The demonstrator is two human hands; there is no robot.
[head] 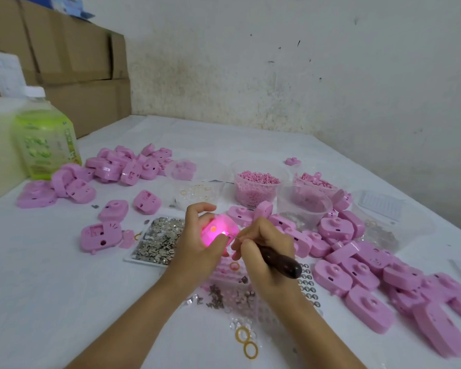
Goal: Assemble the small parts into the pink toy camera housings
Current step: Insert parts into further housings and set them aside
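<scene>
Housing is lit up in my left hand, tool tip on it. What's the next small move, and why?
Probably hold the glowing housing steady in the left hand and ease the dark-handled tool slightly inward with the right hand. Its thin tip touches the lit face, close to the gripping hand, so a small controlled push seems safer than repositioning.

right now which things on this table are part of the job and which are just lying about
In the job: left hand holding the lit pink housing; right hand gripping the dark-handled tool; tray of metal parts; pile of pink housings.
Lying about: green bottle; cardboard boxes.
</scene>
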